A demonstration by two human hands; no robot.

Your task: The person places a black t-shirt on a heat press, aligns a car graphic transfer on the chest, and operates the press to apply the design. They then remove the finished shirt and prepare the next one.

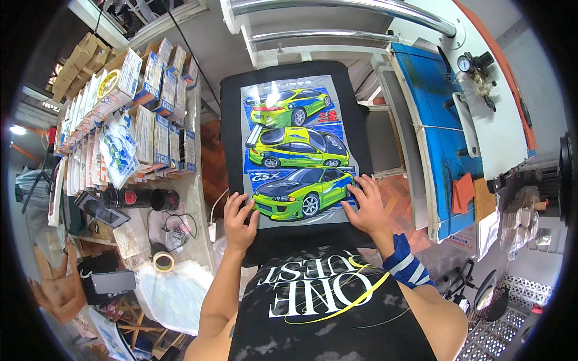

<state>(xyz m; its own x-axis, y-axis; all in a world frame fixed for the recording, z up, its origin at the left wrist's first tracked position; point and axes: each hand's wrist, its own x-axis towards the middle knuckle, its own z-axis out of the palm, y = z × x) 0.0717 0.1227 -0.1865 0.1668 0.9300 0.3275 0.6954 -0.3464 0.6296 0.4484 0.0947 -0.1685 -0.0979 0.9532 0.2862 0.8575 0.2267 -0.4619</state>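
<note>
A printed transfer sheet (pixel 297 147) with three green and blue cars lies flat on a black cloth (pixel 233 138), which looks like a shirt stretched over a flat board. At the sheet's lower left corner rests my left hand (pixel 241 222), fingers apart and slightly bent. My right hand (pixel 365 209) lies on the lower right edge with its fingers spread. Neither hand appears to grip anything; the fingertips touch the sheet and the cloth beside it. A blue and white band (pixel 408 265) wraps my right arm near the elbow.
To the right stands a white machine with a blue slab (pixel 436 144), a pressure gauge (pixel 463 63) and a metal bar (pixel 355 7). Boxes (pixel 144 141) fill the left bench, near a tape roll (pixel 163 261) and a cable. Another person's arm (pixel 63 289) shows at far left, beside a phone (pixel 114 282).
</note>
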